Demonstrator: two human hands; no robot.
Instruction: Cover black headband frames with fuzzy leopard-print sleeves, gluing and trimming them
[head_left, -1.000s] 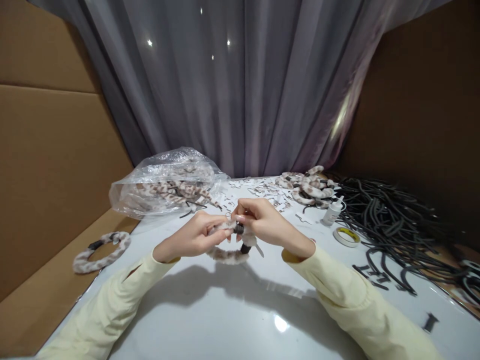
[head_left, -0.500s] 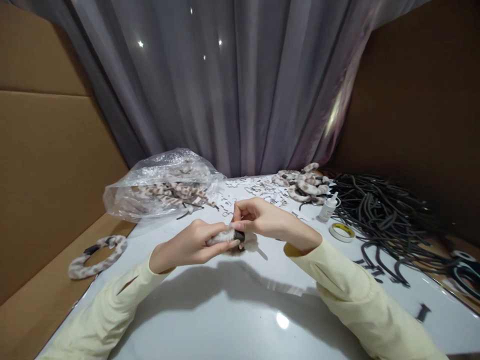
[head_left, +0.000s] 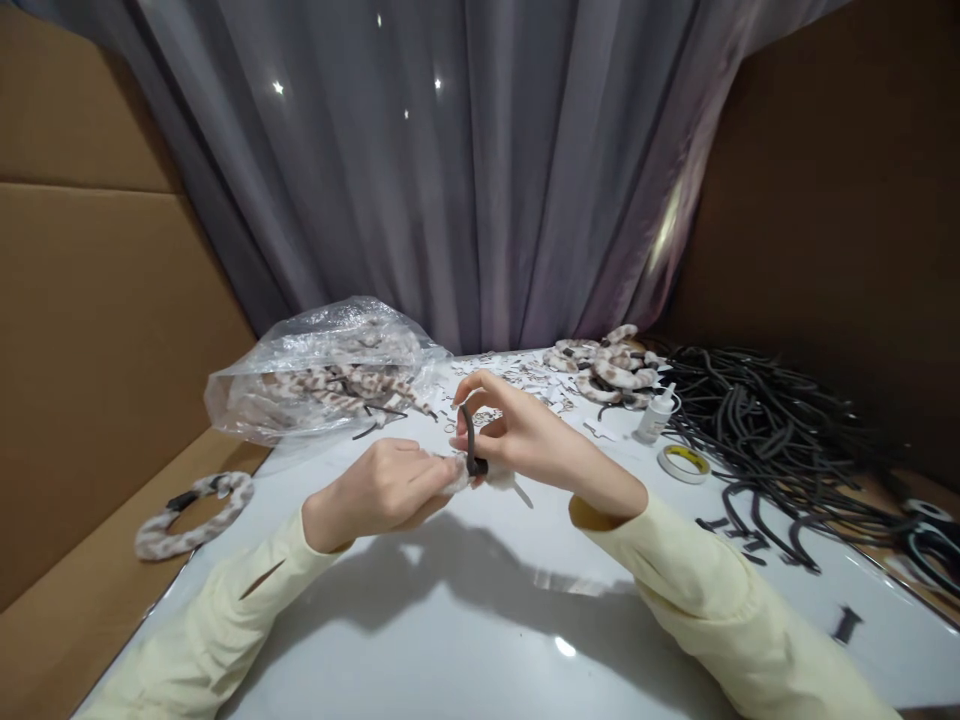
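Observation:
Over the middle of the table, my left hand (head_left: pixel 390 487) is closed around a pale furry tube (head_left: pixel 454 478), most of which is hidden by my fingers. A black strip (head_left: pixel 470 436) rises in a curve from a dark band on the tube. My right hand (head_left: pixel 506 430) grips this strip between thumb and fingers, and its fingertips partly cover it. A white tag-like piece (head_left: pixel 523 494) hangs out below my right hand.
A clear plastic bag (head_left: pixel 330 370) of brown-spotted furry strips lies at the back left. A furry ring (head_left: pixel 196 515) rests at the left edge. On the right are furry rings (head_left: pixel 615 370), a glue bottle (head_left: pixel 655 415), a tape roll (head_left: pixel 683 464) and black cords (head_left: pixel 765 420).
The black strip, earlier lying around the tube, now stands up in a curve at my right hand. My right fingers have lifted and spread slightly. My left hand has turned more knuckles-up.

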